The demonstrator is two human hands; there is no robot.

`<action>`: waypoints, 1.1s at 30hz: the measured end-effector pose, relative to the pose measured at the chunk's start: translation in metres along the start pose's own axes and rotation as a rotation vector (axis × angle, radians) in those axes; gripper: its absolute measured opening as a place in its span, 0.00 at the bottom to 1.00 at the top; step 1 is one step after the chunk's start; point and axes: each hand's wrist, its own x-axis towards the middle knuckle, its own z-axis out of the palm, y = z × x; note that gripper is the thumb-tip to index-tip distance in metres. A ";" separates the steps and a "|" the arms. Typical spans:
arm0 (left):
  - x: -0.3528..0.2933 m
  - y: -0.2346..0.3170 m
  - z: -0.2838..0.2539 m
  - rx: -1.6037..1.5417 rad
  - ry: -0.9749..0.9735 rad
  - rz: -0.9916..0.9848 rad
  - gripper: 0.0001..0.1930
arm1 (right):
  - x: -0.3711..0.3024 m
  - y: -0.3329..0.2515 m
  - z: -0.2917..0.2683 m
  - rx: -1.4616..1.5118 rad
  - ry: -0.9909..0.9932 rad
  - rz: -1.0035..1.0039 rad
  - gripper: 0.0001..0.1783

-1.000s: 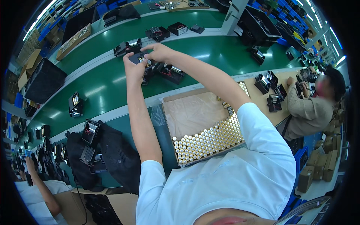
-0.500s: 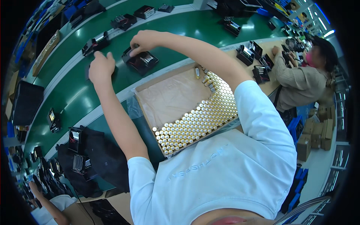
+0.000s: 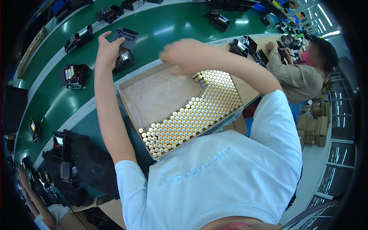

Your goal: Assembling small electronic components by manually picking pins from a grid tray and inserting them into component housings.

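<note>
A black battery case [image 3: 124, 61] with its lid [image 3: 126, 37] raised lies on the green bench beyond the carton. My left hand [image 3: 108, 49] grips this case at the lid's left edge, its thumb lying over the lid. My right hand [image 3: 184, 55] hangs over the far edge of the carton, smeared by motion, so its fingers and anything in them cannot be made out. The open carton [image 3: 128, 109] holds many upright gold and silver batteries [image 3: 191, 122] in its near and right part; a few dark-sided ones tilt at the pile's far edge.
Left of my left hand stands another open black case [image 3: 73, 76] with batteries in it. More cases [image 3: 78, 38] line the far strip, and several [image 3: 239, 46] are at the right beside a co-worker [image 3: 301, 71]. Black cloth [image 3: 96, 165] covers the near left.
My right hand has left the black case and moved right to the carton. My left hand has moved from another case at the left to this one, whose lid now stands raised.
</note>
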 end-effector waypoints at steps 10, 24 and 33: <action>0.009 -0.005 0.003 -0.275 -0.068 0.008 0.23 | -0.041 0.006 0.076 -0.531 -0.079 -0.089 0.11; 0.002 -0.001 0.003 -0.217 -0.085 0.003 0.21 | -0.021 0.017 0.065 -0.316 -0.202 -0.076 0.10; 0.002 0.001 0.006 -0.254 -0.157 -0.036 0.17 | 0.067 0.040 -0.026 0.019 0.368 -0.262 0.06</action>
